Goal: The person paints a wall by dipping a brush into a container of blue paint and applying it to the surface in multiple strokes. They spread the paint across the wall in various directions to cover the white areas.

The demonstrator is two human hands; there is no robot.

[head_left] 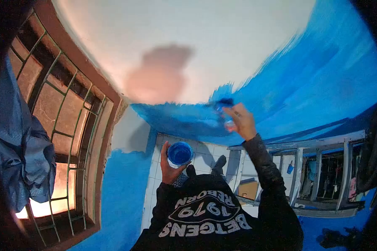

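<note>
Left hand (pixel 171 168) grips an open cup of blue paint (pixel 180 153) above tiled floor (pixel 154 169); right hand (pixel 243 120) pinches a blurred paintbrush (pixel 226 102) at the far wall (pixel 238 50). Risks: tilting the cup could spill paint; overloaded bristles could drip onto the floor.

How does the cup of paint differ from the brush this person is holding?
The cup is in the left hand, while the brush is in the right hand.
The cup appears above the tiled floor; the brush is up at the wall.
The cup is round and fairly clear to see, but the brush is blurred.
Both show blue.
</note>
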